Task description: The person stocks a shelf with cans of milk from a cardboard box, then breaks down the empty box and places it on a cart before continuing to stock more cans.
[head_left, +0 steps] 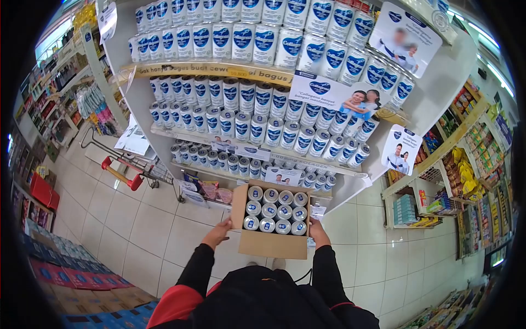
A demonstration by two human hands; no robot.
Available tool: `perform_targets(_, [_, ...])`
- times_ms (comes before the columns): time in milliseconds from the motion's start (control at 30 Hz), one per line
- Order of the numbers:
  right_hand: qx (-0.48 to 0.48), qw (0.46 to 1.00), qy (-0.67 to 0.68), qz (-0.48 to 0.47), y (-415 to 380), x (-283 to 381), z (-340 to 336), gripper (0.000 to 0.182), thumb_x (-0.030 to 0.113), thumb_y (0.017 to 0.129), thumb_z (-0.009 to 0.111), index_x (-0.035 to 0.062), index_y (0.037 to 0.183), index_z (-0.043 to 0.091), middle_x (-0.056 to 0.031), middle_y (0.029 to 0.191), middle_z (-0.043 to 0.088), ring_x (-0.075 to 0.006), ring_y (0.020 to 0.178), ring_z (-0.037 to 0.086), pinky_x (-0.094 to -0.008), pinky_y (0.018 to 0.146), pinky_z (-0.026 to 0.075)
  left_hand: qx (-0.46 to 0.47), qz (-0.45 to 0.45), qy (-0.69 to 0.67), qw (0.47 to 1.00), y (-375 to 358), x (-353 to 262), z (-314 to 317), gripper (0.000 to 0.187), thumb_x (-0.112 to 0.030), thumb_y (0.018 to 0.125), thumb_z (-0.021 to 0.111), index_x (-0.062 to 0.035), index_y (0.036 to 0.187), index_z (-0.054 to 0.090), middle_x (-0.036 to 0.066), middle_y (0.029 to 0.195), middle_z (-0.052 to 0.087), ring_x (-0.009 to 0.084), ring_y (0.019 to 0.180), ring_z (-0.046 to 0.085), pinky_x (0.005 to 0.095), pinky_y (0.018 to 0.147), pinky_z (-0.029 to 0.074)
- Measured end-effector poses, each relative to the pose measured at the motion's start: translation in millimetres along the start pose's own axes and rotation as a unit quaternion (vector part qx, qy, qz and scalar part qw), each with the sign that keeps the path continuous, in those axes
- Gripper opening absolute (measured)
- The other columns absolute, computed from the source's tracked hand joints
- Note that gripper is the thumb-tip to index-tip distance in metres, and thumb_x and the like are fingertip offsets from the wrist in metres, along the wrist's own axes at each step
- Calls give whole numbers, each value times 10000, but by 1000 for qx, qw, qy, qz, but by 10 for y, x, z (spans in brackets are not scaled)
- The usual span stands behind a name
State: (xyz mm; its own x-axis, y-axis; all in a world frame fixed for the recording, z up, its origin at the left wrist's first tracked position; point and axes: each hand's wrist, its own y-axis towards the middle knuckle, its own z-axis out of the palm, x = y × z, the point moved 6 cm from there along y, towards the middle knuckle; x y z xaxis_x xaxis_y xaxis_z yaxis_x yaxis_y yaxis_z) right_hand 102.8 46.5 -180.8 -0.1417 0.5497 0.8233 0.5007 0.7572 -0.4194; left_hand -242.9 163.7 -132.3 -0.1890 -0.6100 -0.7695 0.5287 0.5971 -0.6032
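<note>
An open cardboard box (273, 245) full of upright cans (269, 210) in rows is held out before me, low in front of the shelf. My left hand (219, 231) grips its left side near the open flap. On the right side, my right hand (318, 230) holds the box, its fingers partly hidden by the edge. The front flap hangs toward me. Beyond the box, the white shelf unit (159, 132) carries rows of white and blue cans (220, 37) on several levels.
A cart with a red handle (121, 172) stands to the left on the tiled floor (181, 241). Promotional cards (401, 149) stick out from the shelf's right side. Another goods rack (405, 189) is at the right. Stacked boxes (82, 277) lie at the lower left.
</note>
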Motion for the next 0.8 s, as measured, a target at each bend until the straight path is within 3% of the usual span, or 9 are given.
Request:
perform_targets(100, [15,995,87,46,-49,-37,-10,506,138,668,637,44,1148,506,-216,999,577,-289,964,551,-318,810,411,18,11,138,990,355,385,101,484,-342,892,382,-188,1327,236,63,1305,337,260,1207,296,499,936,286])
perform_targets(167, [-35,999,11,-21,-61,-41,-110,474,108,681,602,54,1143,512,-217,1009,573,-301,971,546,-322,805,416,53,52,179,981,323,428,237,474,-346,913,321,-200,1346,198,79,1316,331,250,1234,254,488,951,259])
perform_targets(233, [-75,979,-175,-67,-141,140,-238,516,18,689,477,133,1191,478,-200,999,568,-346,959,527,-373,808,414,26,142,53,988,284,275,253,456,-368,907,320,-248,1336,225,88,1328,311,240,1249,226,475,984,200])
perform_targets(267, [-116,955,-273,-12,-315,397,-307,517,21,687,480,148,1188,478,-182,999,549,-350,951,515,-385,797,416,-2,238,108,965,324,229,169,423,-310,902,351,-272,1317,276,131,1298,342,270,1227,271,464,987,180])
perform_targets(333, [-154,914,-373,40,-667,969,-370,519,25,685,483,162,1185,477,-164,998,531,-355,944,503,-396,786,418,-104,234,226,940,280,184,-21,429,-267,888,376,-258,1310,295,149,1270,365,277,1199,305,464,981,179])
perform_targets(433, [-257,832,-490,-35,-1012,1726,-400,426,52,676,524,133,1094,518,-146,1009,490,-352,938,479,-402,764,419,-243,266,368,857,-123,-178,-96,484,-214,824,466,-276,1287,337,184,1221,393,323,1144,338,489,956,168])
perform_targets(500, [-276,835,-396,-263,-1079,2137,-268,327,59,672,537,107,995,538,-154,987,510,-335,864,511,-401,724,425,-324,215,451,804,-446,-459,-31,490,-261,809,496,-319,1272,348,184,1242,375,360,1177,267,504,955,161])
perform_targets(633, [-50,903,-264,-335,-683,2264,381,282,53,670,533,80,950,527,-127,946,535,-298,775,554,-415,687,439,-141,147,470,859,-683,-688,347,803,-486,586,690,-347,1282,313,263,1328,156,451,1226,115,592,931,138])
perform_targets(800, [3,801,-420,-427,-474,2461,1124,283,104,688,566,88,968,528,-84,976,524,-289,818,556,-383,718,447,-166,135,515,830,-556,-549,415,1026,-551,451,733,-343,1316,222,268,1349,57,478,1230,69,656,892,98])
